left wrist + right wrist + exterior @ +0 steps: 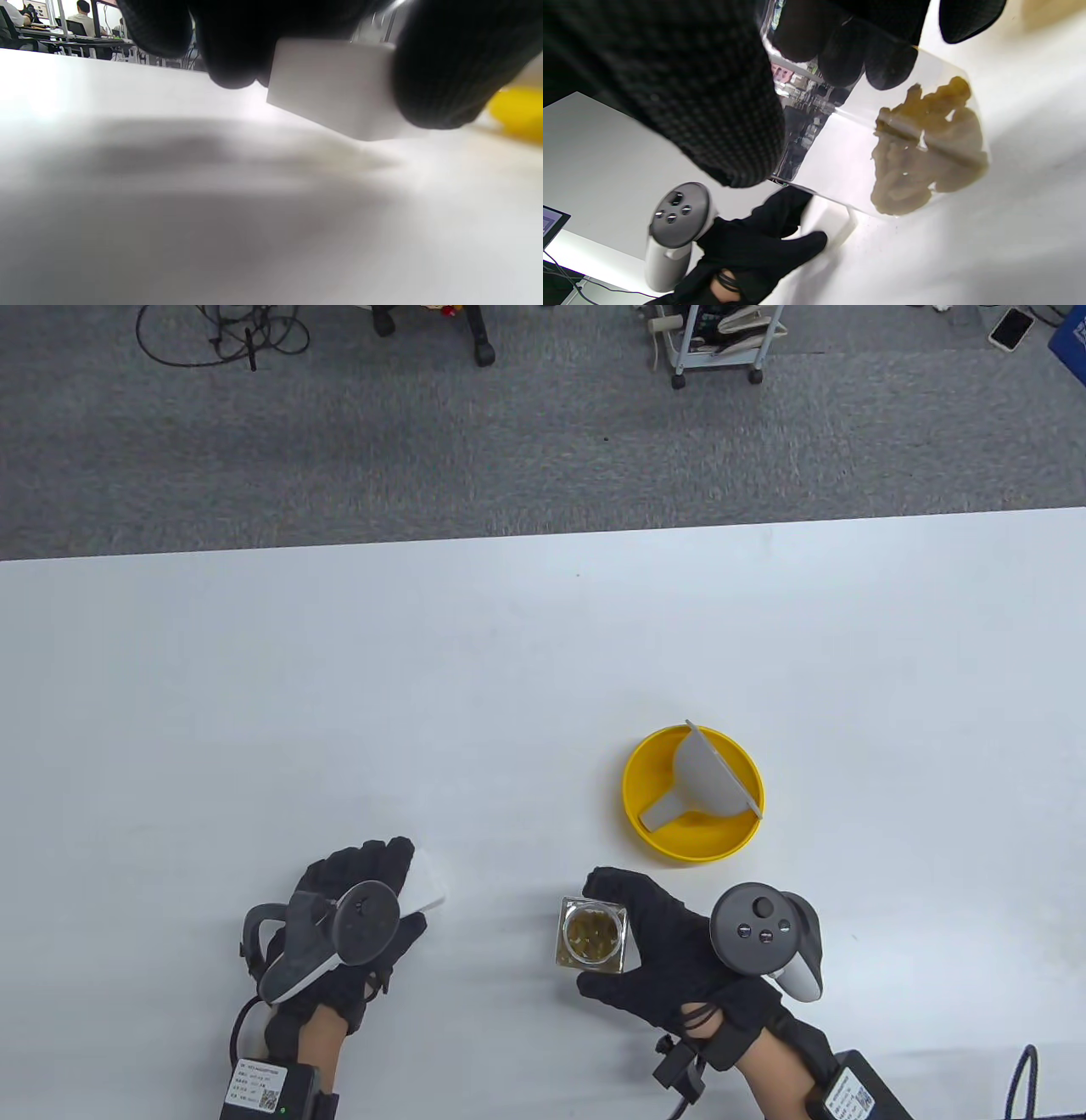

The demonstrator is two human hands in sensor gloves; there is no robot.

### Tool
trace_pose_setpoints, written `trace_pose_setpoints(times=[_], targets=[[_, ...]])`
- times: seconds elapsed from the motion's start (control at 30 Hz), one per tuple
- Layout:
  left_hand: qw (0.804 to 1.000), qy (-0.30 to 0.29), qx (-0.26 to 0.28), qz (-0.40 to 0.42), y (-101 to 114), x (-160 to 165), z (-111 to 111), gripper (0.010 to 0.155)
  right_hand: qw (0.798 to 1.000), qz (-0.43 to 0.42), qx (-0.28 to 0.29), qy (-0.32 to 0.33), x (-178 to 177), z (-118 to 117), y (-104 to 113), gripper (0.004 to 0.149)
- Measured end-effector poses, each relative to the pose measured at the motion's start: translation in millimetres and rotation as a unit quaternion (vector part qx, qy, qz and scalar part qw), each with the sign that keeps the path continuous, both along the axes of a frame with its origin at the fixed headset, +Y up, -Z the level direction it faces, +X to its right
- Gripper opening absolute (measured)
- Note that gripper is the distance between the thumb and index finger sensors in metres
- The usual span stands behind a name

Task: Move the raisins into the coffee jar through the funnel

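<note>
A square clear glass jar [593, 934] with golden raisins [925, 148] in its bottom stands open on the white table. My right hand [657, 942] grips it from the right side, fingers and thumb around its walls. My left hand [356, 916] holds a white square lid [424, 882] at the table's surface; the lid [335, 84] sits between thumb and fingers, tilted, one edge near the table. A grey funnel [700, 776] lies on its side in a yellow bowl [649, 823] beyond the jar.
The white table [543, 661] stretches wide behind the bowl, its far edge against grey carpet. A wheeled cart [717, 343] and cables stand on the floor far back. A black box and cable are at my right forearm [857, 1094].
</note>
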State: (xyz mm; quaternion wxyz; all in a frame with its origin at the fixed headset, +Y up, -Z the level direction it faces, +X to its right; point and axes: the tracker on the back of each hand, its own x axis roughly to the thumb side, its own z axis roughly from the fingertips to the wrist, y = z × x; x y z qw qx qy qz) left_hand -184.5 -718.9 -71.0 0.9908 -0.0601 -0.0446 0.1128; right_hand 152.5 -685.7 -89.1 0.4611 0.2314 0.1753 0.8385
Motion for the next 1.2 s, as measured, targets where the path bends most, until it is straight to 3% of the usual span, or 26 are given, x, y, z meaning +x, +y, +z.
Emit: trace_pose_setpoints(times=[0.1, 0.27, 0.43, 0.5, 0.97, 1.2], targets=[[0.994, -0.007, 0.053, 0.093, 16, 6, 10, 0.085, 1.000, -0.001, 0.000, -0.003, -1, 2, 0, 0.092], [0.959, -0.039, 0.142, 0.243, 44, 24, 31, 0.083, 1.000, -0.002, -0.002, -0.007, -7, 7, -2, 0.092], [0.921, -0.088, 0.163, 0.344, 51, 41, 41, 0.080, 1.000, 0.005, -0.003, -0.008, -14, 13, -5, 0.093], [0.916, -0.109, 0.161, 0.352, 51, 47, 43, 0.081, 1.000, 0.011, 0.005, -0.017, -17, 15, -6, 0.093], [0.927, -0.131, 0.164, 0.312, 47, 72, 46, 0.081, 0.998, 0.054, 0.025, -0.032, -24, 18, -9, 0.093], [0.938, -0.131, 0.165, 0.276, 48, 79, 49, 0.079, 0.993, 0.081, 0.065, -0.052, -28, 22, -6, 0.093]])
